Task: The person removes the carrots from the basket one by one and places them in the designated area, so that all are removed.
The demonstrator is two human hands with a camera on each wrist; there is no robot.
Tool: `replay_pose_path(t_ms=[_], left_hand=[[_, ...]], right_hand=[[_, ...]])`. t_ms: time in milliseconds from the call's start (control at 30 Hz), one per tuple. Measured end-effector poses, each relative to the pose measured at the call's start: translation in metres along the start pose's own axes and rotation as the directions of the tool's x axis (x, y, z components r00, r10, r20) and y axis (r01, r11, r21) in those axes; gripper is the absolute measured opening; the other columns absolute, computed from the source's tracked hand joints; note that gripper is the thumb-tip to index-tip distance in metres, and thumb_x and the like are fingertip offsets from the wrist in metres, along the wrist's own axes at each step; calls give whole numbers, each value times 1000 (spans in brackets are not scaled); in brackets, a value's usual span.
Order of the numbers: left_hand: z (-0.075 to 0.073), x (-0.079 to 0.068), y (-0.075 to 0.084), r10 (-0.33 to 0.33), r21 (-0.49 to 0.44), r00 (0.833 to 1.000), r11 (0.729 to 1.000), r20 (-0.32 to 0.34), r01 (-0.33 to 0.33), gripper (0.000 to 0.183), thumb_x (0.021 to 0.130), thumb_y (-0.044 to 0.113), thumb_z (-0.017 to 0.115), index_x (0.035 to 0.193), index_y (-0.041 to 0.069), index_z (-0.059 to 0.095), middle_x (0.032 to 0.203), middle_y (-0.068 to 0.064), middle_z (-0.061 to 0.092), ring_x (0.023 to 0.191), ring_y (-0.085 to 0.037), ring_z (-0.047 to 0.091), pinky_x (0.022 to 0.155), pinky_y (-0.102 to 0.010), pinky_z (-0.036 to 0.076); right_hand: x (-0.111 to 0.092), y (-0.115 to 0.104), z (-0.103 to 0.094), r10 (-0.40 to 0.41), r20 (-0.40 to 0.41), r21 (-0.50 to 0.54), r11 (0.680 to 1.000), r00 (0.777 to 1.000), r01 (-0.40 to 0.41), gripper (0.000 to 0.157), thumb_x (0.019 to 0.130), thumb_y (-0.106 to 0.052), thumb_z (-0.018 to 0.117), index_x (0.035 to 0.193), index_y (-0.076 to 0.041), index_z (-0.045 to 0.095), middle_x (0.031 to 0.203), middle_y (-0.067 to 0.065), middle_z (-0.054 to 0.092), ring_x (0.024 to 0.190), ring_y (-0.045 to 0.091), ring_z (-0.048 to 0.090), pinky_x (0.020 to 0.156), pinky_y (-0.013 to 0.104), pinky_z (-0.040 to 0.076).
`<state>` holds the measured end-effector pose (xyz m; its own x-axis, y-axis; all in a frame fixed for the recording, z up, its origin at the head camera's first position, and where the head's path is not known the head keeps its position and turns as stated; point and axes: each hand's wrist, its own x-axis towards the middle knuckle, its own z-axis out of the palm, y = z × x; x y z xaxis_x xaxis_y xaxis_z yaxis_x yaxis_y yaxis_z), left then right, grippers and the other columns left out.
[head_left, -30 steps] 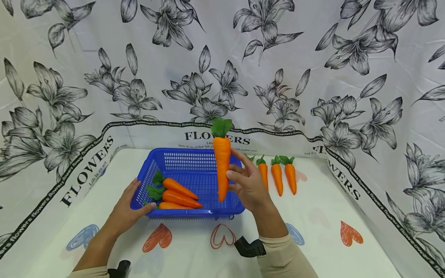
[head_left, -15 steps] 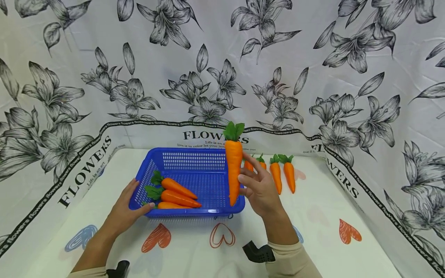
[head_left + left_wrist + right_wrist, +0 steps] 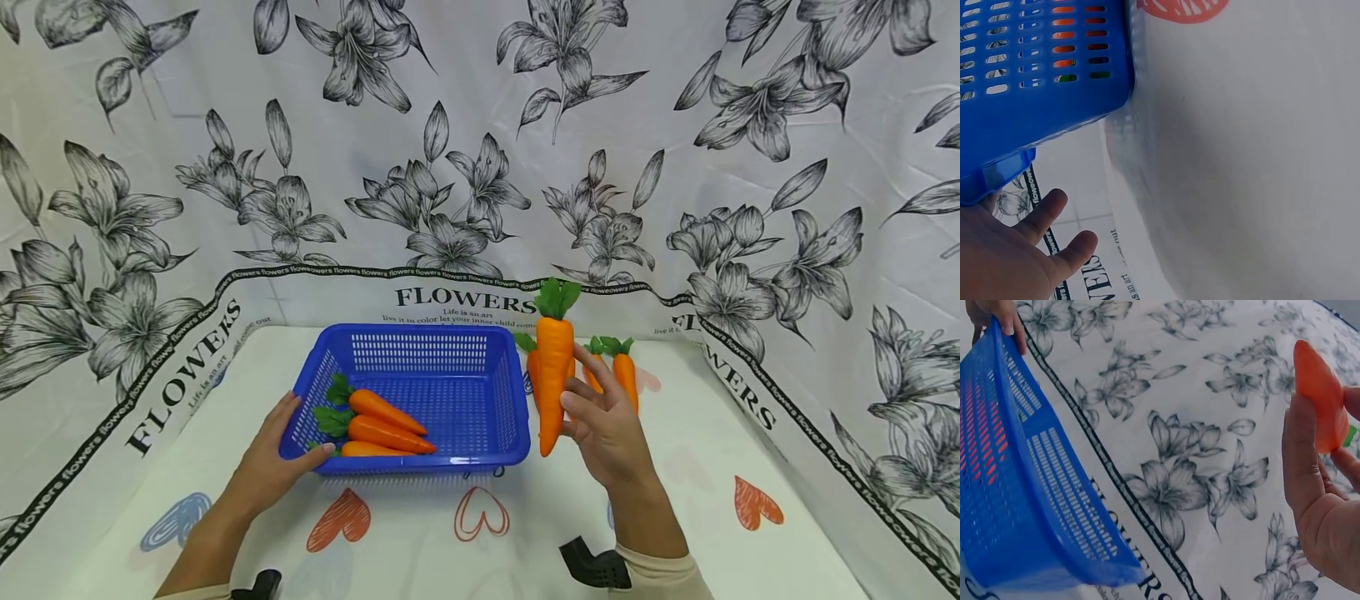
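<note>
In the head view my right hand [image 3: 615,437] holds a carrot [image 3: 555,375] upright just beyond the right side of a blue plastic basket [image 3: 465,461]. Its green leaves point up and its tip down. Thumb and fingers pinch this orange carrot [image 3: 1321,400] in the right wrist view as well. My left hand [image 3: 273,467] grips the basket's front left corner, thumb over the rim; in the left wrist view two fingers [image 3: 1044,215] stretch out past the basket wall. Inside, at the left, lie 3 carrots [image 3: 386,410] side by side, the front one partly hidden by the rim.
Several more carrots [image 3: 626,375] lie in a row on the table to the right of the basket, partly hidden behind the held carrot and my right hand. A white flowered cloth [image 3: 465,192] rises behind. The tabletop [image 3: 697,500] bears printed hearts.
My right hand has moved to the right and slightly down with the carrot, from over the basket to beside its right edge. My left hand stays on the basket corner.
</note>
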<state>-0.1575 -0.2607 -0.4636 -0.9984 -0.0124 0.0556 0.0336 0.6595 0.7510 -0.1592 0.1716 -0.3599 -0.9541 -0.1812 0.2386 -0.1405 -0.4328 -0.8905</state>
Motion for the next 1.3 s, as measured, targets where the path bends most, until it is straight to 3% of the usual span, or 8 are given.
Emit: replay_pose_path(t_ms=[333,833,1300], left_hand=[[0,1,0,4,-7,1000,1000,-4,-4,100,86,45,70,156,11,8,160,-16,-1,136,-53,13,97,-76,19],[1,2,1,-2,4,1000,1000,-5,2,99,86,44,69,156,11,7,160,-16,-1,136,-53,12,97,-76,18],[1,2,-3,0,-5,1000,1000,-7,0,99,86,46,69,156,12,7,160,-15,-2,137,-53,13,97,-76,18]], right_hand=[[-11,9,-27,37,-104,-76,996,994,-45,63,95,-1,56,151,-12,29,105,12,61,93,25,65,74,43,57],[-22,26,-49,112,-208,-153,977,972,-145,66,93,-5,63,151,-13,32,99,12,61,90,26,66,73,43,57],[-21,75,-79,241,-313,-203,928,919,-313,63,86,-12,74,142,-26,48,98,19,63,92,33,64,74,50,56]])
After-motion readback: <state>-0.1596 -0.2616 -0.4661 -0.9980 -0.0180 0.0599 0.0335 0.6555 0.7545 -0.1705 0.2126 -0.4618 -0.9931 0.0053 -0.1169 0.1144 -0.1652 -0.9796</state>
